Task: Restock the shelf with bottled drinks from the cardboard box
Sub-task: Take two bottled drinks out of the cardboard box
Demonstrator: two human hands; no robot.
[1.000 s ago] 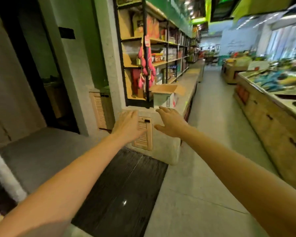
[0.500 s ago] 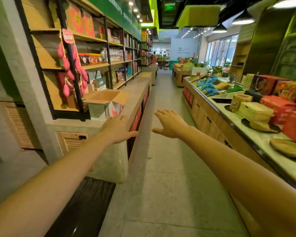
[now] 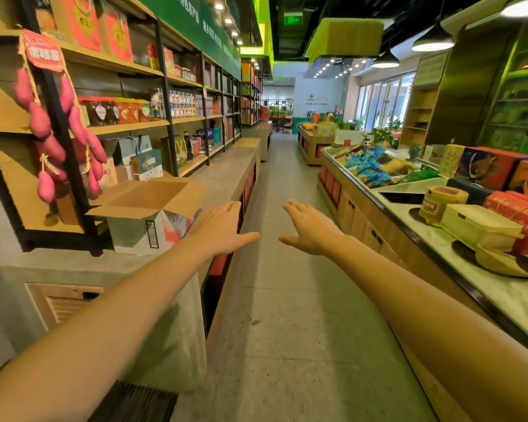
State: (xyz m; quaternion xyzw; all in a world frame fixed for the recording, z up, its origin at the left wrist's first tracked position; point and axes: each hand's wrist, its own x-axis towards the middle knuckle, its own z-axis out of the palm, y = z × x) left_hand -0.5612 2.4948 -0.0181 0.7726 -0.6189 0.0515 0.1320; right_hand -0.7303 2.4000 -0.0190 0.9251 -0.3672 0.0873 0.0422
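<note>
The long wooden shelf with black metal frame (image 3: pixel 125 126) is running along the aisle at ten o'clock, carrying jars, cartons and small bottles. Below it, the grey stone counter (image 3: pixel 223 175) is stretching toward twelve o'clock. The open brown cardboard box with white printed sides (image 3: pixel 141 229) is sitting on this counter at nine o'clock, and its contents are not showing. The left hand (image 3: pixel 223 228) is hovering just beside the box's right flap, fingers straight, holding nothing. The right hand (image 3: pixel 310 229), at three o'clock from it, is hanging flat and empty above the floor.
</note>
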